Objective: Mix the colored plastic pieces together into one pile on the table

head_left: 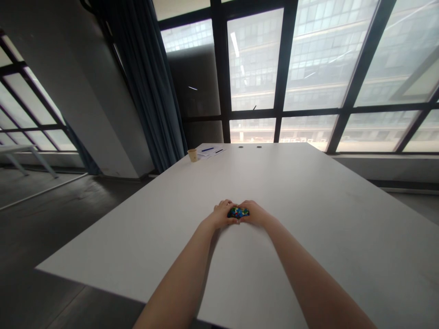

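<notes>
A small heap of multicoloured pieces (238, 212), mostly blue, green, yellow and red, lies on the white table (308, 196). The pieces are too small to name. My left hand (222, 214) curves round the heap's left side. From the right, my right hand (254, 213) curls round the other side. Together the two hands ring the heap, with the thumbs almost meeting on the near side and the fingers at the far side. Parts of the heap's edges are hidden by my fingers.
A tan paper cup (192, 155) stands at the table's far left edge. Beside it lie papers (210, 153) with a blue pen (207, 149) on them. Two dark round discs (259, 146) sit near the far edge. A dark curtain (144, 77) hangs behind, left of the windows.
</notes>
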Action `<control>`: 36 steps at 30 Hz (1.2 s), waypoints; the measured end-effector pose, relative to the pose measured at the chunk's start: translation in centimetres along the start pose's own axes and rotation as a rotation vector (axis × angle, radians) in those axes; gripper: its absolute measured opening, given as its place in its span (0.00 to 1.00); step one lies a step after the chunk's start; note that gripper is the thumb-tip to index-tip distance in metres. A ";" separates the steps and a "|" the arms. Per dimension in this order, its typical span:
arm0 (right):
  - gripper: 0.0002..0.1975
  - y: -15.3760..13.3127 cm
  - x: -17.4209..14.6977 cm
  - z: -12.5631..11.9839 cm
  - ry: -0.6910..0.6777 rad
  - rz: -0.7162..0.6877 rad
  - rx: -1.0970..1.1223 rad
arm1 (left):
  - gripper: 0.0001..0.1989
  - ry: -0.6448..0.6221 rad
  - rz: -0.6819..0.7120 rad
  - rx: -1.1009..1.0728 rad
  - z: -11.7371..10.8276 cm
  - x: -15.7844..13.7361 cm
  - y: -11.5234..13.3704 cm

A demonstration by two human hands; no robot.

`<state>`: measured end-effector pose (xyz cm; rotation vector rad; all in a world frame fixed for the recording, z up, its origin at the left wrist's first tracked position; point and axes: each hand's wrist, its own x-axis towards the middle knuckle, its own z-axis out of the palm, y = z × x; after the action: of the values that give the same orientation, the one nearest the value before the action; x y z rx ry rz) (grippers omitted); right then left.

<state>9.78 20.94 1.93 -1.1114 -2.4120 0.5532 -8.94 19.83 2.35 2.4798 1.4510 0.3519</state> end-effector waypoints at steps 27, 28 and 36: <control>0.11 -0.7 -0.2 -2.6 0.055 0.309 -0.057 | 0.17 0.005 -0.168 -0.439 -2.3 -0.1 -0.6; 0.10 -0.5 -0.3 -2.9 0.036 0.326 -0.065 | 0.19 -0.020 -0.205 -0.365 -2.6 -0.4 -0.7; 0.29 -1.0 -1.0 -2.8 -0.159 0.450 -0.122 | 0.28 -0.253 -0.414 -0.020 -3.6 -1.7 0.3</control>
<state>11.25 20.01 4.58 -1.7431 -2.3542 0.6615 -10.69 18.50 5.66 2.0444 1.7764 -0.0266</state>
